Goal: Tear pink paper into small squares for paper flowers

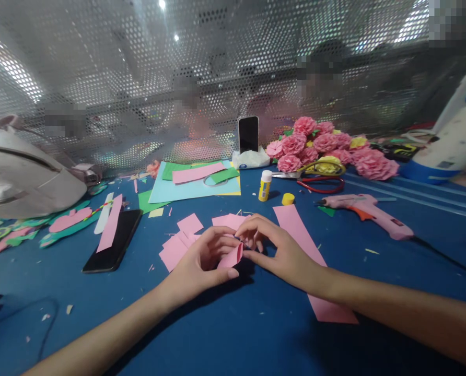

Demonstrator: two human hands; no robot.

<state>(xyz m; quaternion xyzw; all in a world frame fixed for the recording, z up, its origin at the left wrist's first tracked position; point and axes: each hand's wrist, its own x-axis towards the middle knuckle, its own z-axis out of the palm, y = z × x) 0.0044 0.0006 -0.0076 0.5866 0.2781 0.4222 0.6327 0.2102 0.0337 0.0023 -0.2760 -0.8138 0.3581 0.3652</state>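
Note:
A small folded piece of pink paper (231, 258) is held in my left hand (204, 261), between the thumb and the curled fingers. Its folded layers open toward the right. My right hand (283, 256) meets it from the other side, thumb and fingertips closed at the paper's right edge; its exact grip is partly hidden. Behind my left hand lies a loose pile of cut pink paper pieces (189, 224). A long pink paper strip (295, 224) runs under my right wrist. Beyond my hands stand an uncapped glue stick (265, 186) and its yellow cap (288, 199).
On the right rest a pink glue gun (374, 209), scissors (323, 183) and pink paper flowers (307, 143). Coloured paper sheets (194, 190) and a propped phone (248, 134) are at the back. A dark phone (115, 250) and a pale bag (25, 172) occupy the left.

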